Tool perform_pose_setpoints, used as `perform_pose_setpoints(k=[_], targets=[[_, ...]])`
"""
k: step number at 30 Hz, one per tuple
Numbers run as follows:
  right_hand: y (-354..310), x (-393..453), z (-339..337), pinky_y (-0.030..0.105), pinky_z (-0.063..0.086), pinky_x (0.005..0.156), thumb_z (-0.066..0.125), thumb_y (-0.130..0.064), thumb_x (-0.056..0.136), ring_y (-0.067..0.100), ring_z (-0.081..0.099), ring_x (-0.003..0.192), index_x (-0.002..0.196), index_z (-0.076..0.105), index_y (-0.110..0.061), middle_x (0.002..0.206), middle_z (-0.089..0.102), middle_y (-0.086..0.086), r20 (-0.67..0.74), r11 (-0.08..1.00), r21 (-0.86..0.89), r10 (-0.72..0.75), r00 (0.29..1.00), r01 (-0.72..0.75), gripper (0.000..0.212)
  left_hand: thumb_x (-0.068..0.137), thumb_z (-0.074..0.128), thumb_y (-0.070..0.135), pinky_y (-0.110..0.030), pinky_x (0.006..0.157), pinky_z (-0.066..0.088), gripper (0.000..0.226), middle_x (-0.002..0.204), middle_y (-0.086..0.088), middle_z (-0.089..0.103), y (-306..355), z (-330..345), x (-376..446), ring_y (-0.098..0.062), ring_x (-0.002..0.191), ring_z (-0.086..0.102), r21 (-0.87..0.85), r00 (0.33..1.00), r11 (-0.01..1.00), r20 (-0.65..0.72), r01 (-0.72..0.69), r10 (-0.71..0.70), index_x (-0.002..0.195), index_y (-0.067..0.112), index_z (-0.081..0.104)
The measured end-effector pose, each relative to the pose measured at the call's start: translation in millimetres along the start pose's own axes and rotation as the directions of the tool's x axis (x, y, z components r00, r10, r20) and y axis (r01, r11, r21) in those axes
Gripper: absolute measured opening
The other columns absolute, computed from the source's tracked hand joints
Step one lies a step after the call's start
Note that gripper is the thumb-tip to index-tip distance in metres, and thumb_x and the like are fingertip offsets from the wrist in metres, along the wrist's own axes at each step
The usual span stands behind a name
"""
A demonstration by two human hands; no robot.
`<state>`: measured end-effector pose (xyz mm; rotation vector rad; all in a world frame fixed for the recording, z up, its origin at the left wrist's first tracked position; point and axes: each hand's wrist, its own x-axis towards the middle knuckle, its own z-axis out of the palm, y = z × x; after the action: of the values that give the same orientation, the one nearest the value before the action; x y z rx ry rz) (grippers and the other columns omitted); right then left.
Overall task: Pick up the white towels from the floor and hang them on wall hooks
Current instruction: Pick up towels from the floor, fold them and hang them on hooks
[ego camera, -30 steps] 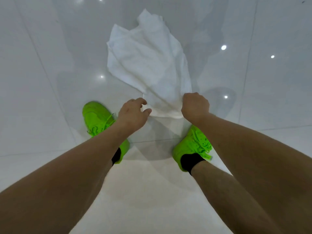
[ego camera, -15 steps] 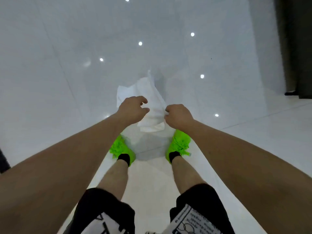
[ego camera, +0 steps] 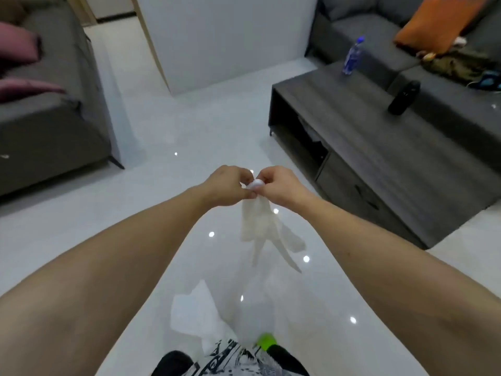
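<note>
A white towel (ego camera: 260, 226) hangs bunched in the air above the glossy white floor (ego camera: 162, 213). My left hand (ego camera: 227, 187) and my right hand (ego camera: 282, 187) sit close together and both pinch its top edge, where a small white fold shows between the fingers. A second white cloth shape (ego camera: 195, 316) shows low on the floor by my feet; I cannot tell whether it is another towel or a reflection. No wall hooks are in view.
A dark grey low table (ego camera: 379, 158) stands to the right, with a blue bottle (ego camera: 352, 55) and a black cylinder (ego camera: 404, 97) on it. Grey sofas stand at the left (ego camera: 46, 112) and far right (ego camera: 379, 28). A white wall corner (ego camera: 225, 42) lies ahead.
I have risen from a crouch and the view has lifted from the floor to the room. Both hands have raised the towel off the floor and come together at its top.
</note>
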<state>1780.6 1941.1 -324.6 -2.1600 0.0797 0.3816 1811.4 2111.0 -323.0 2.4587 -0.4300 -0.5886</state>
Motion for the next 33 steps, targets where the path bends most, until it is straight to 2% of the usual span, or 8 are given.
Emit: perform_pose_setpoints(k=[3,7,10,14,22,27,30,33], targets=[[-13.8,-16.0,-66.3,0.025,0.041,0.058,0.064,-0.029,0.086,0.010,0.054,0.064,0.076,0.063,-0.016,0.072,0.059,-0.005,-0.182,0.996,0.052,-0.065,0.981,0.076,0.017,0.080,0.068,0.043,-0.026,0.055,0.040,0.018,0.069,0.007,0.061,65.7,-25.5,14.6,-0.015,0.068,0.056,-0.012,0.981,0.997,-0.181,-0.076,0.073,0.071,0.029,0.060],[-31.1,-28.0,-138.6,0.033,0.050,0.061,0.057,-0.034,0.091,0.015,0.061,0.072,0.081,0.062,-0.019,0.079,0.065,0.001,-0.452,0.980,0.058,-0.145,0.880,0.191,0.018,0.080,0.067,0.042,-0.024,0.054,0.038,0.015,0.067,0.011,0.059,150.2,-56.9,35.0,-0.008,0.067,0.055,0.044,0.895,0.979,-0.399,-0.201,0.202,0.072,0.032,0.058],[-42.7,-29.4,-182.7,0.042,0.053,0.068,0.059,-0.037,0.090,0.024,0.060,0.072,0.081,0.057,-0.015,0.079,0.063,0.006,-0.524,0.959,0.160,-0.119,0.843,0.235,0.024,0.082,0.062,0.039,-0.024,0.054,0.038,0.009,0.067,0.011,0.056,203.2,-76.1,55.0,-0.011,0.068,0.055,0.133,0.820,0.946,-0.473,-0.295,0.322,0.079,0.032,0.057],[-43.5,-26.2,-234.8,0.032,0.045,0.061,0.074,-0.016,0.077,0.015,0.048,0.063,0.074,0.045,-0.018,0.068,0.051,-0.002,-0.562,0.886,0.313,-0.118,0.819,0.343,0.029,0.084,0.056,0.034,-0.021,0.058,0.039,0.012,0.064,0.015,0.058,256.1,-95.8,89.3,-0.011,0.069,0.056,0.122,0.711,0.904,-0.578,-0.409,0.400,0.091,0.038,0.066],[9.5,27.8,-307.7,0.025,0.049,0.066,0.077,-0.015,0.074,0.013,0.061,0.083,0.089,0.060,-0.023,0.089,0.062,-0.004,-0.535,0.999,-0.022,0.019,0.844,-0.037,0.024,0.085,0.051,0.029,-0.023,0.062,0.038,0.019,0.071,0.019,0.058,330.5,-144.1,196.5,-0.010,0.075,0.055,0.094,0.579,0.850,-0.693,-0.518,0.430,0.091,0.037,0.066],[34.8,83.5,-363.7,0.032,0.053,0.081,0.079,-0.021,0.077,0.014,0.059,0.093,0.103,0.059,-0.024,0.102,0.061,-0.004,-0.438,0.986,-0.035,0.132,0.889,-0.164,0.033,0.086,0.048,0.027,-0.028,0.066,0.047,0.017,0.081,0.013,0.060,350.2,-183.9,286.8,-0.014,0.079,0.057,-0.024,0.619,0.858,-0.703,-0.513,0.350,0.088,0.033,0.064],[33.8,119.9,-402.3,0.026,0.047,0.068,0.073,-0.030,0.084,0.013,0.060,0.084,0.092,0.067,-0.020,0.090,0.063,-0.003,-0.499,0.988,-0.077,0.076,0.863,-0.131,0.014,0.087,0.044,0.025,-0.028,0.063,0.047,0.017,0.082,0.010,0.059,350.6,-198.8,336.1,-0.016,0.078,0.056,-0.125,0.662,0.871,-0.704,-0.474,0.259,0.088,0.030,0.060],[29.7,151.7,-434.1,0.030,0.047,0.065,0.070,-0.034,0.085,0.019,0.062,0.078,0.085,0.067,-0.011,0.085,0.065,0.006,-0.538,0.994,-0.061,0.042,0.842,-0.088,0.023,0.083,0.040,0.020,-0.028,0.062,0.039,0.021,0.083,0.006,0.058,344.6,-208.0,374.5,-0.016,0.078,0.053,-0.200,0.720,0.893,-0.671,-0.404,0.176,0.086,0.028,0.059]])
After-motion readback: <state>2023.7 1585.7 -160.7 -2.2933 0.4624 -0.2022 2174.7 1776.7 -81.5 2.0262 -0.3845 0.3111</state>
